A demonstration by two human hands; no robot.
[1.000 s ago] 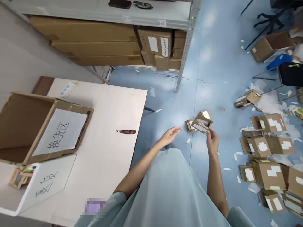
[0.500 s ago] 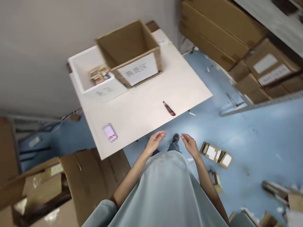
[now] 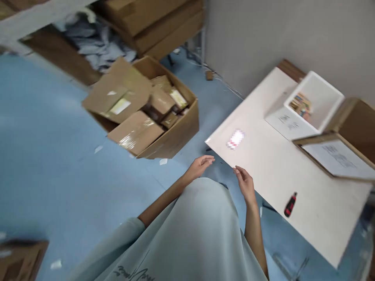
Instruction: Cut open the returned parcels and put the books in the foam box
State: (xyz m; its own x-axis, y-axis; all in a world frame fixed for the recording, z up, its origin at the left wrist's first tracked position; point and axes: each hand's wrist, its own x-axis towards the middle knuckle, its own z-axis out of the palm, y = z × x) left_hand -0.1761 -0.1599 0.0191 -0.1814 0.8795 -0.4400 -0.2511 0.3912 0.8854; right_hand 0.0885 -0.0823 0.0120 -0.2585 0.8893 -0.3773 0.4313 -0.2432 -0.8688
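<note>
My left hand [image 3: 200, 166] hangs over the blue floor, fingers stretched out and apart from the thumb, with nothing in it. Beside the near edge of the white table [image 3: 263, 164] is my right hand [image 3: 245, 184], its fingers loosely extended and empty; whether it touches the edge I cannot tell. A pixelated pinkish-white object [image 3: 236, 139] lies near the table's left corner. Farther right on the tabletop rests a red and black handheld cutter [image 3: 290, 204]. A white bin [image 3: 283, 125] with small colourful items inside stands at the back, next to an open cardboard box [image 3: 354, 130] bearing a handwritten sheet.
A large open carton [image 3: 175, 140] filled with smaller boxes sits on the floor left of the table. Behind it are stacked cardboard [image 3: 166, 27] and a heap of grey cloth [image 3: 99, 45]. Flat cardboard [image 3: 23, 259] lies at lower left, and paper scraps [image 3: 56, 264] dot the floor.
My view has swung to the left, so the table now appears at the right and the floor carton nearer the middle. Both hands remain empty in front of my body.
</note>
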